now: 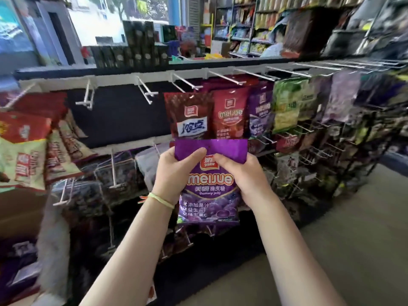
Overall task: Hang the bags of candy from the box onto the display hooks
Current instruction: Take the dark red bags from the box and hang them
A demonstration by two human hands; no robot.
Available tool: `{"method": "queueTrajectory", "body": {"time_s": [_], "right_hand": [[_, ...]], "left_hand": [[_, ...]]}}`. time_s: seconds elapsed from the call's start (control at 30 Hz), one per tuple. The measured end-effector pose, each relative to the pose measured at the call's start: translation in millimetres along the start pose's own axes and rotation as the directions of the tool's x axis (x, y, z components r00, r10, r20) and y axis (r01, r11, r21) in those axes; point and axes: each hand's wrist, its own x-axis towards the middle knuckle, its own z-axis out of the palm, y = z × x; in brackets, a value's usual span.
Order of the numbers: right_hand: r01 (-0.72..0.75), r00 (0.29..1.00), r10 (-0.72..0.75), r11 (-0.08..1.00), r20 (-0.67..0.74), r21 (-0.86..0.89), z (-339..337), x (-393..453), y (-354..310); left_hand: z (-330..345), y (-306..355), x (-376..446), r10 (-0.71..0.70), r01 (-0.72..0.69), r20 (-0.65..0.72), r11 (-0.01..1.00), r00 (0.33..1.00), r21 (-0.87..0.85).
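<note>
- Head view, item held: one purple candy bag [208, 182], upright, long axis vertical, printed face toward the wearer; it sits in front of the rack, below the top row and partly covering the second row.
- Head view, left hand [176, 171]: fingers curled round the bag's upper left edge, thumb pressed across its front near the top.
- Head view, right hand [240, 175]: gripping the upper right edge likewise, thumb on the front just beside the logo.
- Head view, top strip of the bag: stands clear above both thumbs (any hang hole there is too blurred to make out).
- Head view, targets: white display hooks [187, 82] jut from the top rail, above the bag; one to its upper left [146, 90] looks bare, while those further right carry a dark red bag [189, 115], a red bag [230, 113] and a hanging purple bag [260, 111].
- Head view, governing relation: the hooks lie up and beyond the grip, prongs pointing toward the wearer, so the bag likely needs raising and pushing on top-first; both hands are about equally near.
- Head view, box: not clearly identifiable.
</note>
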Motion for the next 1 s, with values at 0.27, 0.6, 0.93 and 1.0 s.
{"method": "queueTrajectory", "body": {"time_s": [0.27, 0.6, 0.93, 1.0], "right_hand": [[-0.025, 0.995, 0.021, 0.999, -0.101, -0.043, -67.7, 104.2, 6.7], [0.025, 0.966, -0.005, 0.997, -0.260, 0.074, -139.4, 219.3, -26.9], [0.045, 0.990, -0.034, 0.996, -0.135, 0.079, -188.6, 299.8, -31.9], [0.057, 0.996, -0.051, 0.996, -0.075, 0.073, -192.5, 311.0, -29.8]], "left_hand": [[82.1, -45.3, 97.0, 0.059, -0.059, 0.009, 0.997, 0.998, 0.040], [191.3, -48.9, 204.0, 0.180, -0.190, 0.070, 0.968, 0.981, 0.164], [259.7, -63.4, 246.7, 0.255, -0.208, -0.211, 0.953, 0.944, 0.218], [266.8, -66.6, 250.2, 0.289, -0.217, -0.269, 0.939, 0.919, 0.267]]}}
